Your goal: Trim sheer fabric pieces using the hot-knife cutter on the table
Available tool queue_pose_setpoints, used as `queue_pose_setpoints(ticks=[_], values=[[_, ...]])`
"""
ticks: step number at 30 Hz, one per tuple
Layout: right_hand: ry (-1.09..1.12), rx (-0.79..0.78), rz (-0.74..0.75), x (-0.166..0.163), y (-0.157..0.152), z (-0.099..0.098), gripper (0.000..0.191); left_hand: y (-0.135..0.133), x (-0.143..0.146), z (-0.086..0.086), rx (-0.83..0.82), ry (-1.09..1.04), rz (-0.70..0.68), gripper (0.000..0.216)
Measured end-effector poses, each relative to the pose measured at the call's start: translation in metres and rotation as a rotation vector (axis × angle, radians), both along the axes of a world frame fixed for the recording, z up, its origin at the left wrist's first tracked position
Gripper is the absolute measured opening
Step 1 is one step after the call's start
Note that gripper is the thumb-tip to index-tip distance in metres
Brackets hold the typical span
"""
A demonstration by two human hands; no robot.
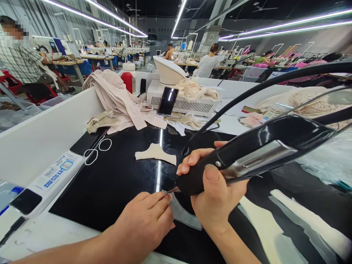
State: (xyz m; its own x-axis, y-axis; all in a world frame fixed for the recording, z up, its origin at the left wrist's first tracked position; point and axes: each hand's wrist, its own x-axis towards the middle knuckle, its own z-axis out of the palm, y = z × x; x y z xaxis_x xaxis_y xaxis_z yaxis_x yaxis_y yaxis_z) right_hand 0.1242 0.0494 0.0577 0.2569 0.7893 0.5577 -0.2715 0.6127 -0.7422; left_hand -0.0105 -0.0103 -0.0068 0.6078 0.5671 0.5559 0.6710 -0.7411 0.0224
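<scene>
The left hand (pixel 147 219) has its fingertips drawn together, pinching the upper end of a grey sheer piece (pixel 187 217), which curves away to the right of that hand. Just beside those fingertips is the thin tip of a black handheld tool (pixel 247 141), its body wrapped in the right hand (pixel 216 200). Beneath both hands lies a black board (pixel 104 179). Beyond the left hand rests a cream cut piece (pixel 155 153); right of the right hand, a pale fabric piece (pixel 261 220). Farther ahead of both hands stands a phone (pixel 167 101).
</scene>
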Motion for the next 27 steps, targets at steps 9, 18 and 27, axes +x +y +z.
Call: queue_pose_setpoints(ticks=[9, 18, 27], values=[[0.028, -0.01, 0.066, -0.006, 0.003, -0.001, 0.041, 0.0, 0.001, -0.002, 0.005, -0.009, 0.003, 0.029], [0.007, -0.04, 0.132, -0.003, 0.0, 0.004, 0.042, 0.001, 0.001, 0.0, -0.012, -0.009, 0.0, 0.029], [-0.129, -0.024, -0.024, 0.034, -0.022, 0.021, 0.044, -0.004, -0.006, 0.006, -0.052, 0.033, -0.034, 0.026]])
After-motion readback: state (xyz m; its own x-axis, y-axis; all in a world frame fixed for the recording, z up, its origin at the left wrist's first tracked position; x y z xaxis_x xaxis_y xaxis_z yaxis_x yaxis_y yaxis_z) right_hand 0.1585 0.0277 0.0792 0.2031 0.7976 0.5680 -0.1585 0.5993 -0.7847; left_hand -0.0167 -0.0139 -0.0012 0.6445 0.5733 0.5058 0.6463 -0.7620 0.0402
